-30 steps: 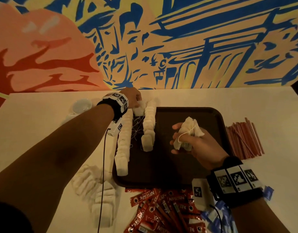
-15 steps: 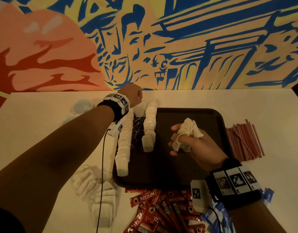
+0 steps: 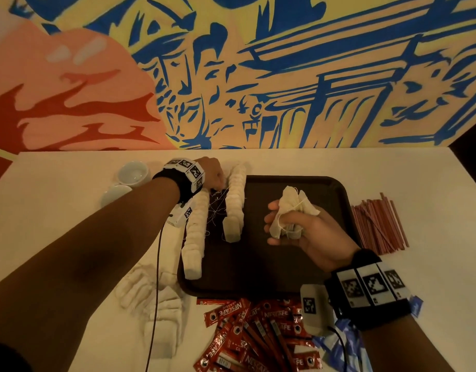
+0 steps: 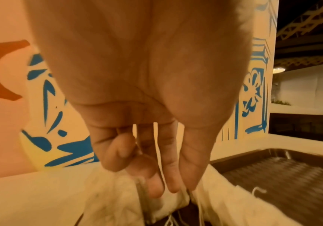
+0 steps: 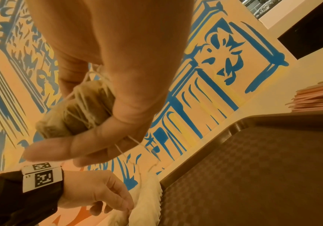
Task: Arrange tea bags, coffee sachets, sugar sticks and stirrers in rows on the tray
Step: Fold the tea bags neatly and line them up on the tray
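Note:
A dark brown tray (image 3: pixel 285 267) lies in front of me. Two rows of white tea bags run along its left side: the left row (image 3: pixel 195 237) and the second row (image 3: pixel 235 200), with loose strings between them. My left hand (image 3: pixel 219 185) is at the far end of the left row, its fingertips (image 4: pixel 173 188) pointing down and pinching a tea bag (image 4: pixel 168 204) there. Over the tray's middle, my right hand (image 3: pixel 279 224) grips a bunch of tea bags (image 3: pixel 296 205), strings wound round them (image 5: pixel 73 113).
Loose tea bags (image 3: pixel 150 299) lie on the table left of the tray. Red coffee sachets (image 3: pixel 258 331) are piled at the near edge, beside blue sugar sticks (image 3: pixel 347 345). Reddish stirrers (image 3: pixel 379 226) lie to the right, white cups (image 3: pixel 132 173) far left. A painted wall stands behind.
My left hand has come slightly nearer and lower over the far end of the left row, now covering the tea bag there. The right hand has stayed almost still.

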Demonstrator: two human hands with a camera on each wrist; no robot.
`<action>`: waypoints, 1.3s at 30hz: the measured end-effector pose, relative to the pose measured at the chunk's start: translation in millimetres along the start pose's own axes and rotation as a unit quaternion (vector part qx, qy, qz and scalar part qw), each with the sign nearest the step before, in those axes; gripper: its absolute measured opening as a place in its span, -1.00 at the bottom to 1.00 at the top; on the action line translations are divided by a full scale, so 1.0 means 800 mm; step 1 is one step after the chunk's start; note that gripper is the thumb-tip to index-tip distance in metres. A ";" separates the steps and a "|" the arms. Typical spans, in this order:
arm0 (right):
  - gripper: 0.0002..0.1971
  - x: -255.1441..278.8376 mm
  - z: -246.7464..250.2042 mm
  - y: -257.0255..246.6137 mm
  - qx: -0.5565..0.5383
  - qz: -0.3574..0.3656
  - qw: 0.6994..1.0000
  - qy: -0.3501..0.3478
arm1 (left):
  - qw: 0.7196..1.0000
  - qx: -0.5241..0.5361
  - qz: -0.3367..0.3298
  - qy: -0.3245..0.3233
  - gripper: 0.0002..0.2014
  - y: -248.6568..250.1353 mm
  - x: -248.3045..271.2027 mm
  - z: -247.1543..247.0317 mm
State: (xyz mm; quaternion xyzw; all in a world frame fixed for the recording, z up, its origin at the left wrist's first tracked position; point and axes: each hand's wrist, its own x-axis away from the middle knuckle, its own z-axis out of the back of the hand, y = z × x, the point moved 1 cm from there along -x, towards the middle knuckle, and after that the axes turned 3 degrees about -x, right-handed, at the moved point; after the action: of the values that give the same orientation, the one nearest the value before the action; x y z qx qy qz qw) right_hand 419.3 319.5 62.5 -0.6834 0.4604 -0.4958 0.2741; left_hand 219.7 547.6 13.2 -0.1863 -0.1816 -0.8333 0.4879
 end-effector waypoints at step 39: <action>-0.82 0.178 -0.034 0.040 -0.032 0.139 0.988 0.053 | 0.779 0.578 -0.097 0.223 -0.78 0.187 0.376 -0.084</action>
State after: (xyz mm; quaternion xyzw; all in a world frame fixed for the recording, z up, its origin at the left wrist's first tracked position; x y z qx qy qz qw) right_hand 394.5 179.9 106.4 -0.5945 0.5803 -0.4731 0.2933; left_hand 205.7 222.5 119.6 0.3408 -0.5322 -0.6331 0.4470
